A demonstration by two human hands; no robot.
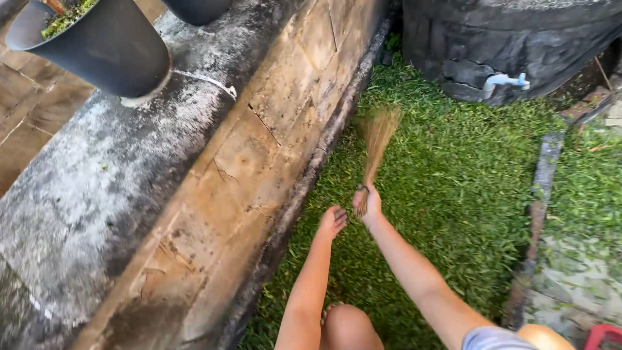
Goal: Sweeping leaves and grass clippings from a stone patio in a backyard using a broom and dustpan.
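My right hand (368,202) grips the bound end of a small straw hand broom (376,139). Its bristles fan out over the green grass (447,194), close to the foot of a low stone wall (259,155). Just to the left, my left hand (332,221) hovers over the grass beside the wall's base with its fingers loosely curled and nothing in it. My knee shows at the bottom of the view.
A dark plant pot (103,45) stands on the wall's grey top. A large black tank (512,39) with a white tap (505,81) stands at the back right. A dark edging strip (538,207) borders the grass on the right, with a red object (602,336) in the corner.
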